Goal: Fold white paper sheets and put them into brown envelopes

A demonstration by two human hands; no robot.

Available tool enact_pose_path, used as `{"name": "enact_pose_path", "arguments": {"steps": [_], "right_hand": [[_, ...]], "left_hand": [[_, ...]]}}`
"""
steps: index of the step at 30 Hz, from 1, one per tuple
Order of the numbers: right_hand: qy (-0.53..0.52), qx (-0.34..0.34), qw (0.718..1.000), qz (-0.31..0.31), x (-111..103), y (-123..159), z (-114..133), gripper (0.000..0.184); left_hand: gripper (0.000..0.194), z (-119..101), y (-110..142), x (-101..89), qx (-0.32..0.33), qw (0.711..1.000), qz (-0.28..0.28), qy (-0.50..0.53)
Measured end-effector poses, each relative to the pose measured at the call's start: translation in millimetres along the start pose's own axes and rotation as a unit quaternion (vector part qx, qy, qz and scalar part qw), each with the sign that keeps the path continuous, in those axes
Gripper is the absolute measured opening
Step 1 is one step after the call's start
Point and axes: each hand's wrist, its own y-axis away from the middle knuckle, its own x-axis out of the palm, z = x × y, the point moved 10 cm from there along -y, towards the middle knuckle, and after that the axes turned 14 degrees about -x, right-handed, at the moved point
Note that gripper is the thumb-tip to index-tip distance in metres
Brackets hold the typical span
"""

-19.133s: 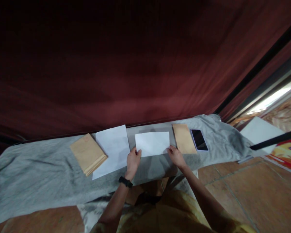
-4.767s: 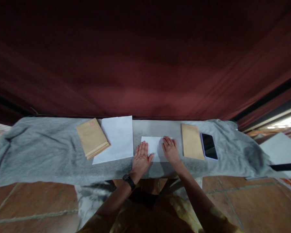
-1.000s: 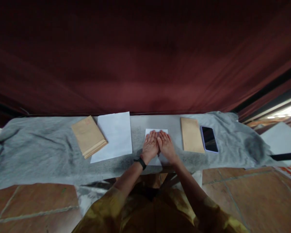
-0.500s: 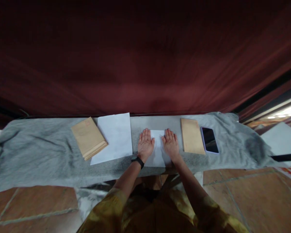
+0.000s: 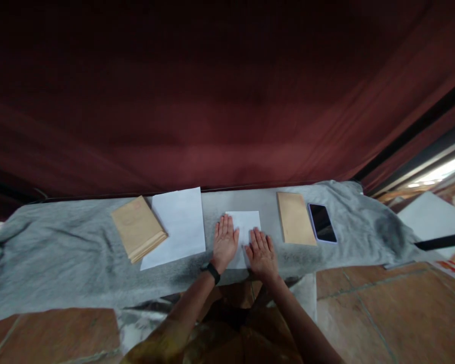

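Observation:
A small white sheet of paper point(image 5: 246, 220), perhaps folded, lies in front of me on the grey cloth. My left hand point(image 5: 225, 242) rests flat along its left side, fingers straight and pointing away from me, with a dark band on the wrist. On the paper's lower right part lies my right hand point(image 5: 262, 253), palm down and fingers slightly spread. Neither hand grips anything. Left of my left hand are larger white sheets point(image 5: 182, 222), partly under a stack of brown envelopes point(image 5: 138, 225). To the right of my right hand lies a single brown envelope point(image 5: 296, 218).
A phone point(image 5: 322, 222) with a dark screen lies beyond the single envelope. Grey cloth point(image 5: 76, 242) covers the narrow table. A dark red curtain point(image 5: 227, 126) hangs along its far edge. Another white sheet point(image 5: 436, 217) and a dark bar point(image 5: 443, 241) are at the far right.
My right hand has slid toward me along the paper, uncovering its upper right corner. My left hand stays on the left side. The whole view has shifted slightly.

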Motion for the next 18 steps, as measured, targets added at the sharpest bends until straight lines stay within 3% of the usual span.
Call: {"name": "enact_pose_path", "arguments": {"steps": [4,6,10,15,18], "right_hand": [[0.01,-0.005,1.0,0.003,-4,3,-8,0.059],[0.01,-0.006,1.0,0.006,-4,3,-8,0.059],[0.008,-0.022,1.0,-0.004,-11,5,-4,0.06],[-0.036,-0.158,0.987,0.021,-21,31,18,0.057],[-0.054,-0.201,0.977,0.039,-29,48,15,0.057]], "left_hand": [[0.055,-14,53,-3.1,0.118,0.993,0.013,-0.006],[0.055,-10,66,-5.5,0.12,0.993,0.011,-0.015],[0.058,-6,70,-8.2,0.111,0.993,0.013,-0.029],[0.063,-7,68,-8.6,0.097,0.995,0.001,-0.033],[0.064,-6,69,-9.6,0.082,0.996,-0.014,-0.03]]}}
